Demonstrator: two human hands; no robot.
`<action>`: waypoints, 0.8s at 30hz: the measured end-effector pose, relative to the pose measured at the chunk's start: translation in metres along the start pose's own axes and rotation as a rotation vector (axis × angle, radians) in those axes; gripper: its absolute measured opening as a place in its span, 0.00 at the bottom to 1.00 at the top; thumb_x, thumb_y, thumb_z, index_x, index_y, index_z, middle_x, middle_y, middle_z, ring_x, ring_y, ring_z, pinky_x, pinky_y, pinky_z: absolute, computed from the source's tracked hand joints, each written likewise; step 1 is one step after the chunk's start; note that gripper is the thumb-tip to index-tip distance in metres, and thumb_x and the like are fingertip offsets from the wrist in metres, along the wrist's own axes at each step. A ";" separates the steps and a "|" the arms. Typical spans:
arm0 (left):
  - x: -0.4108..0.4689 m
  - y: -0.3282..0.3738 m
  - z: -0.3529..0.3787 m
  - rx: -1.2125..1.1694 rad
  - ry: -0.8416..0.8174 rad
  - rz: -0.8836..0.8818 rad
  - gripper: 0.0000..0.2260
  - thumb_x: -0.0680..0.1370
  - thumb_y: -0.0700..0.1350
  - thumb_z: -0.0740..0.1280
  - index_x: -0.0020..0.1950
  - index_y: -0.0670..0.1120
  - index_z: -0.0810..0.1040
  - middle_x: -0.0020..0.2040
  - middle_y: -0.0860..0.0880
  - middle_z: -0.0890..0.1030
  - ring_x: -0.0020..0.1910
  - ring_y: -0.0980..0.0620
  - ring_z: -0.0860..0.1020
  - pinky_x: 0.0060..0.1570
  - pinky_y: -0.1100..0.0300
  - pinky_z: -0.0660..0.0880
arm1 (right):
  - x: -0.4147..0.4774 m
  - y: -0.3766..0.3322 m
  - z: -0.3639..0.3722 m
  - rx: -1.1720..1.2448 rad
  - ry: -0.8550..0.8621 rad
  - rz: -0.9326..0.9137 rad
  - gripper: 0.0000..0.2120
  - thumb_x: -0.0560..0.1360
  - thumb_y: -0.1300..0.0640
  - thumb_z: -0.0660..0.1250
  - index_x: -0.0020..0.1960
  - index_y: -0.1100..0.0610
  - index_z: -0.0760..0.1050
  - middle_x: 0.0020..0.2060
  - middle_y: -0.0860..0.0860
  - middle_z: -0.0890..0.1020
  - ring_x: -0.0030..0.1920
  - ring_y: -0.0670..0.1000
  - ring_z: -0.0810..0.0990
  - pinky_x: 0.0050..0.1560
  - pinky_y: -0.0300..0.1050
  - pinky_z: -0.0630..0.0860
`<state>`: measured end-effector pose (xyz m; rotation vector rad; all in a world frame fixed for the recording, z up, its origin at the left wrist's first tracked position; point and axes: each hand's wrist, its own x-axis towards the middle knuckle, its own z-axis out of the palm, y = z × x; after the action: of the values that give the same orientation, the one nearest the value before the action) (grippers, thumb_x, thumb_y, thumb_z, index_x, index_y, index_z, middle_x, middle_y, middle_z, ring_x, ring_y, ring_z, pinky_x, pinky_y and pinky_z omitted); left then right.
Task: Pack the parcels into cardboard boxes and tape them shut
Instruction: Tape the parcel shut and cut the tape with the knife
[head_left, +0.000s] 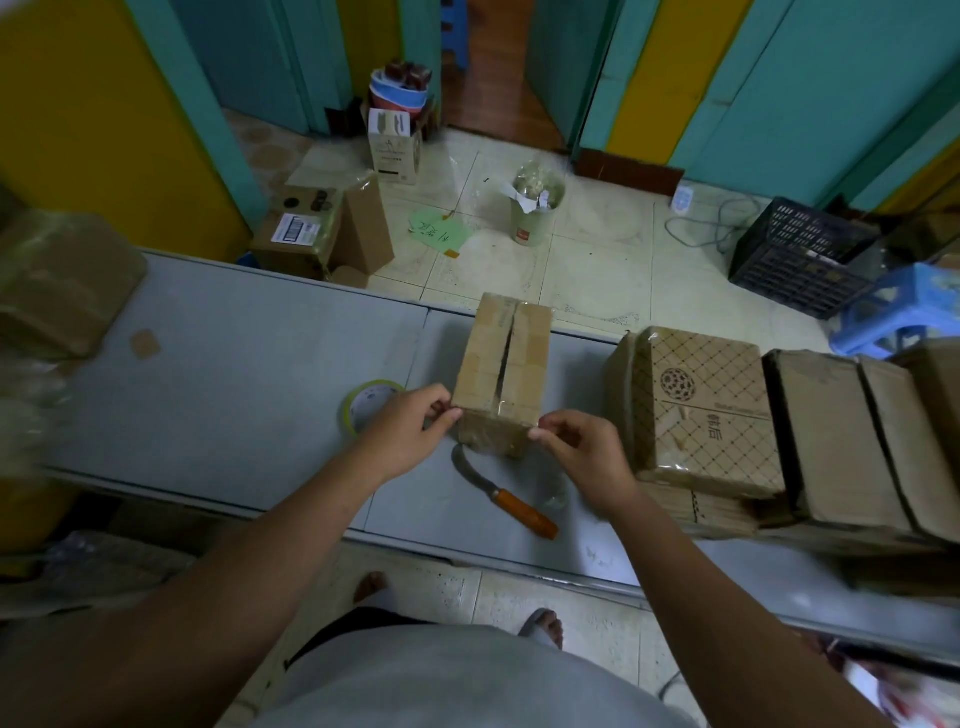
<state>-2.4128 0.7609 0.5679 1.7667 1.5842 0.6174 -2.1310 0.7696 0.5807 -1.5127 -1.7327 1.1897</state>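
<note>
A small cardboard box (501, 364) is sitting on the grey table (249, 374), near the middle and close to the far edge. Its two top flaps are lying down, with a dark gap showing between them.

The left hand (410, 431) is pinching at the box's near left top corner with its thumb and fingers. The right hand (582, 457) is pinching at the near right top corner the same way. A piece of clear tape (497, 413) is shining along the box's near top edge between the two hands, and each hand is holding one end of it.

A roll of tape (363, 405) is lying flat on the table just left of the box, partly hiding behind the left hand. A knife (509, 499) with an orange handle is lying by the near edge of the table, its curved blade reaching up to the box.

A pile of flat boxes (711, 415) is sitting at the right end of the table. A brown wrapped bundle (62, 291) is sitting at the far left corner.
</note>
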 end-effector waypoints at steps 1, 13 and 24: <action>0.000 0.001 -0.001 0.005 0.000 -0.003 0.06 0.84 0.50 0.68 0.49 0.50 0.77 0.43 0.53 0.83 0.46 0.55 0.82 0.48 0.49 0.81 | -0.001 0.000 0.001 0.001 -0.001 -0.007 0.04 0.75 0.54 0.77 0.48 0.53 0.85 0.40 0.48 0.86 0.43 0.47 0.84 0.46 0.41 0.80; 0.000 0.009 -0.016 0.067 -0.086 0.058 0.03 0.84 0.48 0.68 0.51 0.51 0.80 0.42 0.57 0.80 0.39 0.63 0.77 0.37 0.64 0.68 | -0.022 0.003 -0.012 -0.136 -0.062 -0.032 0.19 0.84 0.39 0.58 0.52 0.47 0.83 0.45 0.44 0.86 0.48 0.43 0.84 0.52 0.50 0.82; 0.003 0.007 -0.024 0.105 -0.155 0.129 0.02 0.84 0.49 0.68 0.51 0.55 0.78 0.47 0.56 0.81 0.45 0.55 0.80 0.47 0.47 0.81 | -0.004 -0.014 -0.015 -0.588 -0.135 -0.456 0.29 0.72 0.57 0.78 0.72 0.48 0.77 0.74 0.43 0.74 0.77 0.47 0.67 0.70 0.50 0.68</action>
<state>-2.4250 0.7675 0.5889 1.9565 1.4286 0.4513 -2.1242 0.7698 0.6001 -1.2311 -2.4975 0.5819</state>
